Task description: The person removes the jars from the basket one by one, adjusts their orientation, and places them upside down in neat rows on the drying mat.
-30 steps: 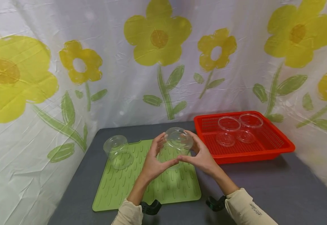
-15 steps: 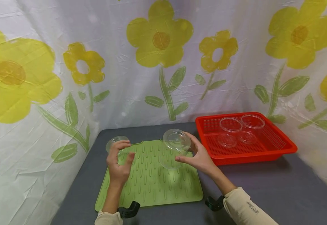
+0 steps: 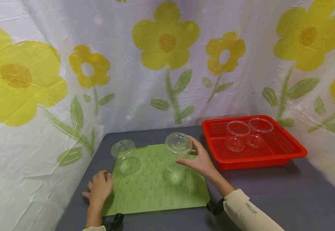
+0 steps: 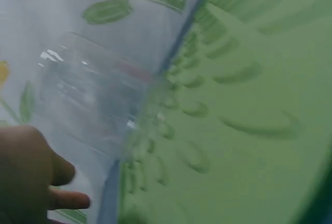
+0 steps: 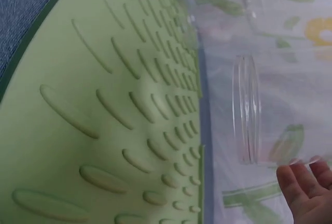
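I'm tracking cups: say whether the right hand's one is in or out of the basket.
Out: the right hand holds the clear cup above or on the green mat, left of the red basket.

Right hand [image 3: 198, 161] is gripping clear container [image 3: 175, 152] over green mat [image 3: 155, 195]; left hand [image 3: 99, 186] is showing beside mat's left edge. Second container [image 3: 126, 157] standing at far-left corner; two more containers [image 3: 238, 133] sitting in red basket [image 3: 261, 161].
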### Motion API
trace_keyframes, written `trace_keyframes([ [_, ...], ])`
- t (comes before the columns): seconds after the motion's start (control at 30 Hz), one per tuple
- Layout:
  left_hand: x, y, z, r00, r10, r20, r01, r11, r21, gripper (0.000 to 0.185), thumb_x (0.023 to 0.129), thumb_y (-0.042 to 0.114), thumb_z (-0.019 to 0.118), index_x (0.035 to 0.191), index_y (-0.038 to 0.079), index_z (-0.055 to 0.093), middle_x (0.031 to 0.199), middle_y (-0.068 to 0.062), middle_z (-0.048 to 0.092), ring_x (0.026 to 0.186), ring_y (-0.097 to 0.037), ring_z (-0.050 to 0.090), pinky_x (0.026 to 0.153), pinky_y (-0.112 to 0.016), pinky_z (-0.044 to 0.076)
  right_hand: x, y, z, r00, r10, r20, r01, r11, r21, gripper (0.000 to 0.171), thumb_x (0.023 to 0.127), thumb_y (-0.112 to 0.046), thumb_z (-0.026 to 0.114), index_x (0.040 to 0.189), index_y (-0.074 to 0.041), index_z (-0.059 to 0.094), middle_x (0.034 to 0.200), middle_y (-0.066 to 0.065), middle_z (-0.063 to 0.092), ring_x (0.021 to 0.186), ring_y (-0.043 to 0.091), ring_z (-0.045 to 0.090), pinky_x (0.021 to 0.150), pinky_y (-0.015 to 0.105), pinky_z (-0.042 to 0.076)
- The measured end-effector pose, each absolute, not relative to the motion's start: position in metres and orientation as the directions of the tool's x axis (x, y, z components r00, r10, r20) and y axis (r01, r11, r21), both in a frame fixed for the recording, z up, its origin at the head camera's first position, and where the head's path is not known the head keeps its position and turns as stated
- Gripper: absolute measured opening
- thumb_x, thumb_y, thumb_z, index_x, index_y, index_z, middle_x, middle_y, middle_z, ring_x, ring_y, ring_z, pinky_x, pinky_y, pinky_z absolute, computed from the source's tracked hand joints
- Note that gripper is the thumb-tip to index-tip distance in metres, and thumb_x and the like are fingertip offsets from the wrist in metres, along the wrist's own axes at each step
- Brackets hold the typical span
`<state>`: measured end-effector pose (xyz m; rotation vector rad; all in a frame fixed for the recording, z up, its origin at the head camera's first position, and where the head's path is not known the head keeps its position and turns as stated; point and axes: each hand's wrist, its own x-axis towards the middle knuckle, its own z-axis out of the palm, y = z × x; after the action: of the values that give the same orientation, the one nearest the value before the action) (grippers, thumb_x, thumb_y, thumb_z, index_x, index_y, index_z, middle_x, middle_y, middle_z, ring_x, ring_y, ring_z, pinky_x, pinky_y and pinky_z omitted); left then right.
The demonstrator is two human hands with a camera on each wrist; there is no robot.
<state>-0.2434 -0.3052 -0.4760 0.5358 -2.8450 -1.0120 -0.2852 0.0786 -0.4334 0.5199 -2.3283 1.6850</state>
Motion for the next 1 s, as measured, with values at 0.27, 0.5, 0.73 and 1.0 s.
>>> trace_keyframes([
  [0.27, -0.247, -0.306, -0.494, -0.928, -0.300, -0.222, -0.373, 0.744, 0.555, 0.058, 0.103, 0.024, 0.037, 0.151, -0.007, 0.029, 0.157, -0.037, 0.006, 0.141, -0.067, -0.018, 0.095, -0.089, -0.022, -0.302, 0.063, -0.433, -0.916, -0.167, 0.365, -0.399, 0.304, -0.865, 0.096, 0.074, -0.027, 0.093, 0.155, -0.022, 0.041, 0.142, 0.010, 0.056, 0.122, 0.030, 0.061, 0.102, 0.054, 0.052],
  [0.5, -0.245, -0.300, -0.495, -0.927, -0.306, -0.218, -0.375, 0.745, 0.551, 0.057, 0.102, 0.021, 0.039, 0.151, -0.007, 0.027, 0.160, -0.036, 0.000, 0.140, -0.066, -0.028, 0.090, -0.088, -0.027, -0.316, 0.048, -0.438, -0.940, -0.134, 0.314, -0.341, 0.322, -0.883, 0.095, 0.074, -0.028, 0.093, 0.154, -0.023, 0.043, 0.137, 0.009, 0.061, 0.118, 0.030, 0.061, 0.101, 0.055, 0.053],
  [0.73, -0.246, -0.295, -0.494, -0.925, -0.303, -0.228, -0.379, 0.728, 0.572, 0.058, 0.101, 0.016, 0.039, 0.152, -0.005, 0.025, 0.163, -0.032, -0.006, 0.140, -0.064, -0.032, 0.088, -0.084, -0.033, -0.325, 0.026, -0.450, -0.959, -0.117, 0.258, -0.283, 0.349, -0.893, 0.098, 0.075, -0.029, 0.093, 0.157, -0.017, 0.039, 0.146, 0.010, 0.055, 0.127, 0.033, 0.055, 0.097, 0.054, 0.055],
  [1.0, -0.243, -0.296, -0.500, -0.925, -0.309, -0.222, -0.380, 0.720, 0.580, 0.057, 0.101, 0.015, 0.037, 0.152, -0.006, 0.023, 0.164, -0.031, -0.009, 0.140, -0.064, -0.033, 0.086, -0.082, -0.035, -0.332, 0.003, -0.456, -0.954, -0.156, 0.254, -0.296, 0.387, -0.873, 0.099, 0.078, -0.033, 0.090, 0.158, -0.012, 0.036, 0.150, 0.015, 0.051, 0.132, 0.035, 0.053, 0.096, 0.051, 0.056],
])
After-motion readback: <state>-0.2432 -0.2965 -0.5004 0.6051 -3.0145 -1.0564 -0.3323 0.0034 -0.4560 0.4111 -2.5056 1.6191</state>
